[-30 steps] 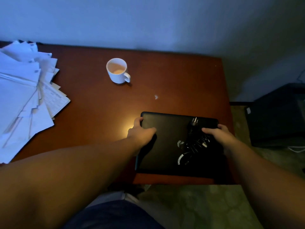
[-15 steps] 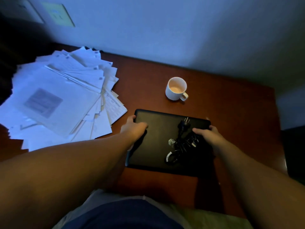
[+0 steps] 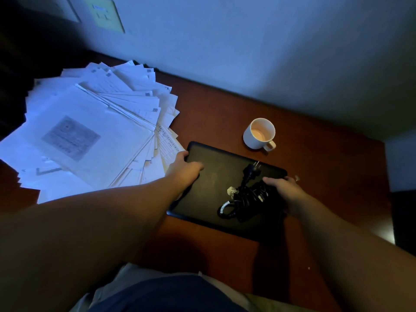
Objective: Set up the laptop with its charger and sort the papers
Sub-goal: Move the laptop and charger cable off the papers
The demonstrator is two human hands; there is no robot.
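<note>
While charger [image 3: 246, 194] lies atop | left hand [image 3: 183, 171] grips laptop [image 3: 213, 183] edge | right hand [image 3: 284, 190] grips opposite edge

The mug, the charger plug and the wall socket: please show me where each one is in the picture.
mug [image 3: 256, 140]: head view, on its white outer wall.
charger plug [image 3: 252, 171]: head view, on the black plug body, atop the closed laptop.
wall socket [image 3: 104, 15]: head view, on its pale faceplate.

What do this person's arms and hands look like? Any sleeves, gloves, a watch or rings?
Both forearms are bare up to the edge of the picture, with no sleeves showing. The left hand and the right hand wear no gloves. No watch, bracelet or ring shows, though the dim light could hide something small.
</note>
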